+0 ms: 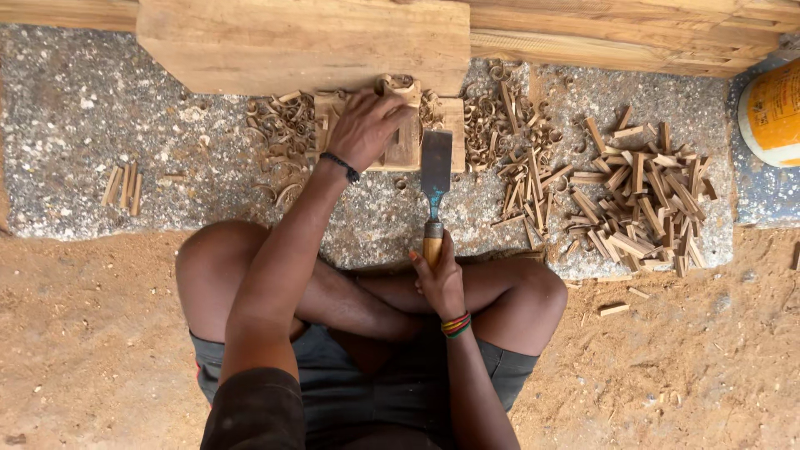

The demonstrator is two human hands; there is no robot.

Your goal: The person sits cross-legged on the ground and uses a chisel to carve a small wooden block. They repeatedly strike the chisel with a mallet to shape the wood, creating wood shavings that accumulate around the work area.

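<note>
Fingers of the left hand press down, spread, on a small wooden block that rests against a larger timber slab on the speckled stone floor. The right hand is closed around the wooden handle of a broad chisel, its blade pointing toward the block, just beside it. Curled shavings surround the block; a pile of cut wooden sticks lies to the right.
</note>
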